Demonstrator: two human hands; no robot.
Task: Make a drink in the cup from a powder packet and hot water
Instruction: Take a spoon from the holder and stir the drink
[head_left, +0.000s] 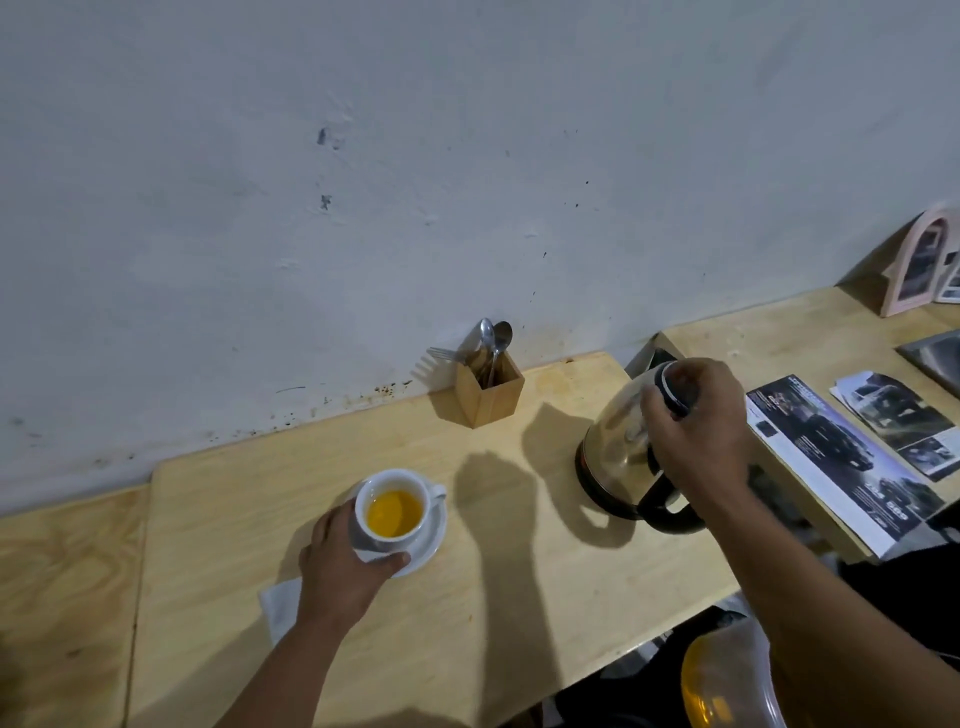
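A white cup (387, 538) holding orange-yellow liquid stands on a white saucer (432, 540) on the wooden table (493, 597). My left hand (345, 566) wraps around the cup's left side. To the right, a glass electric kettle (618, 447) with a black base and handle stands upright on the table. My right hand (696, 431) rests on its top, fingers closed around the black lid. A white packet or paper (278, 605) lies partly hidden under my left wrist.
A wooden holder (491, 389) with spoons and a fork stands by the wall behind the cup. Printed brochures (852, 467) lie right of the kettle. A pink arched frame (919, 265) leans at the far right. The table's front edge drops off below the kettle.
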